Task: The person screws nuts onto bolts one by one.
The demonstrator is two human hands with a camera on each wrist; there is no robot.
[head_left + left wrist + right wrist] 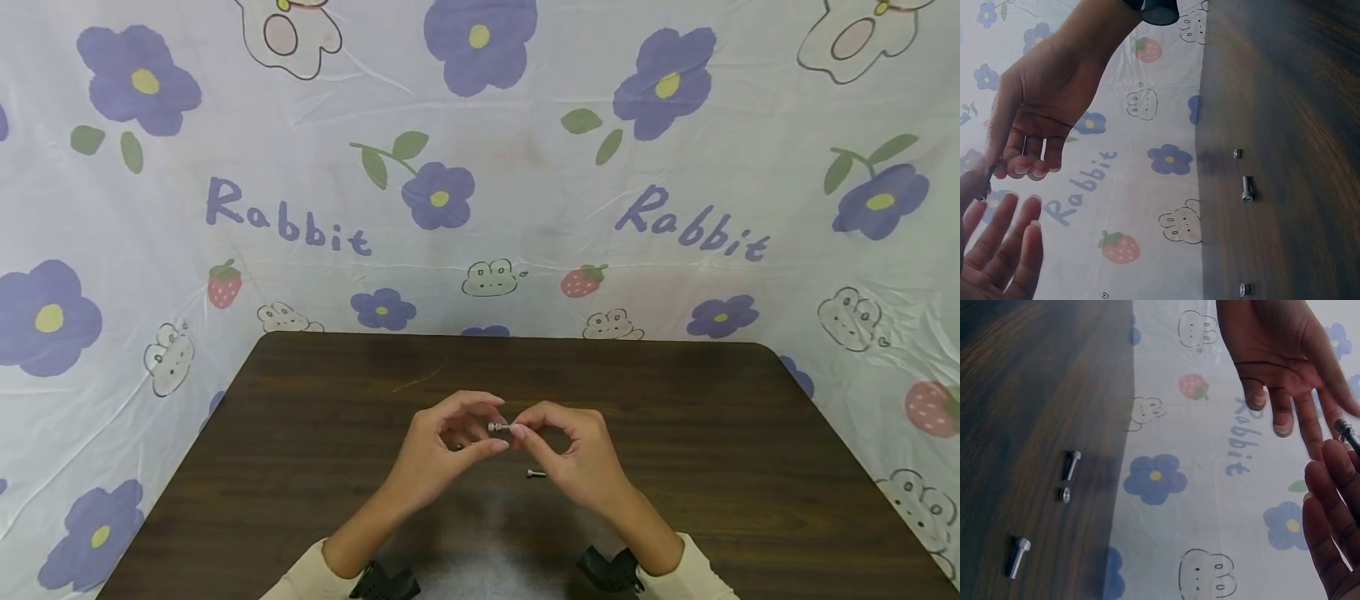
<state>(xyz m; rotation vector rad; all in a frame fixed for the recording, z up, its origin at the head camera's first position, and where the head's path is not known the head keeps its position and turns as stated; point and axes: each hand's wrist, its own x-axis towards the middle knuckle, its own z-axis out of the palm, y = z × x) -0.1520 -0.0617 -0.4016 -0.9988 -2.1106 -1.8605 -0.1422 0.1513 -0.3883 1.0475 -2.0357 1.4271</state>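
Observation:
In the head view, my right hand [581, 454] pinches the shaft of a small silver bolt [497, 427] between thumb and fingertips. The bolt lies about level, its head pointing left, with a ring-like part around it near the head. My left hand [442, 446] curves around the head end, thumb and forefinger spread apart above and below it. In the right wrist view the head of the bolt [1344, 429] sticks out from the right fingertips, close to the left thumb. The right fingers hide the shaft's far end.
On the dark wooden table [300, 467] a loose bolt [536, 473] lies below the right hand. The left wrist view has a nut-like piece [1237, 153] and another ring-shaped piece [1245, 289]. A second bolt [1018, 556] shows in the right wrist view. Patterned cloth [517, 183] hangs behind.

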